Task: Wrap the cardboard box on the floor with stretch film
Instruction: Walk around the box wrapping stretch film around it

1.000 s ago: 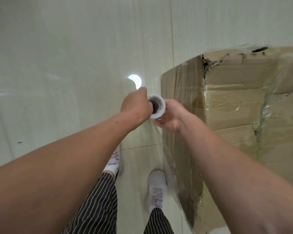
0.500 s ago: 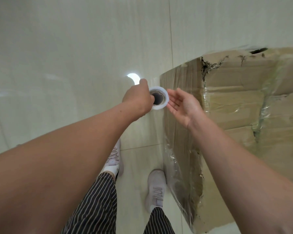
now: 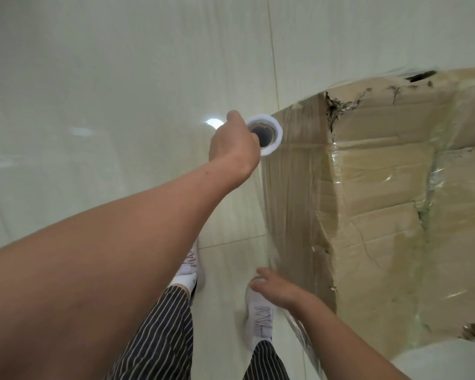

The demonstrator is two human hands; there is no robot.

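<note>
A large, torn cardboard box point(image 3: 390, 204) stands on the floor at the right, its near side covered in clear stretch film point(image 3: 291, 193). My left hand point(image 3: 232, 144) grips the white film roll point(image 3: 266, 134) at the box's left corner, held upright so I see its hollow core from above. A sheet of film runs from the roll down along the box's side. My right hand point(image 3: 281, 290) is low, near the box's bottom left edge, with fingers spread and holding nothing; it is blurred.
Pale glossy floor tiles point(image 3: 121, 105) spread to the left and behind the box, with a bright light reflection point(image 3: 214, 124). My two feet in white shoes point(image 3: 258, 316) and striped trousers stand just left of the box.
My right hand has let go of the roll and dropped down towards the lower side of the box. The left hand alone holds the roll, which has shifted slightly right.
</note>
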